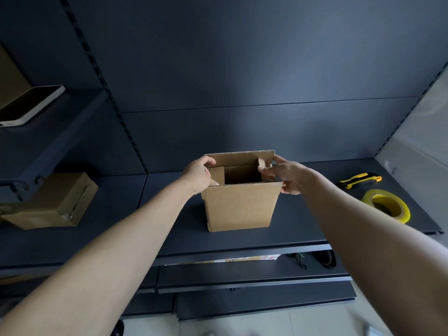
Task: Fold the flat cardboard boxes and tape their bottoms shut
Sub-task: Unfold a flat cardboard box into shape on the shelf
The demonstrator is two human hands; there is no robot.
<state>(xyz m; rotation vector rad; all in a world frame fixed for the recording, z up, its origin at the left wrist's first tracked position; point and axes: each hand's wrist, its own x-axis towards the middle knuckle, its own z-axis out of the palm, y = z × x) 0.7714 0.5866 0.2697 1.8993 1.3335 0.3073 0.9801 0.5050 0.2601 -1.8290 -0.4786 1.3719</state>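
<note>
The box [238, 204] stands open-end-up on the shelf [303, 224]; left hand [197, 174] and right hand [282, 175] fingers clamp its side flaps, folding inward; long flaps follow, then tape [388, 208], right of the box

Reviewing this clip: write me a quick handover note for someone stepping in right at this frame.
Left hand and right hand each grip a side of the cardboard box, pressing the short end flaps inward.
The box stands opened up on the dark shelf.
Yellow tape roll and utility knife lie to the right, untouched.
Left: fold the long flaps down, tape the seam.
</note>
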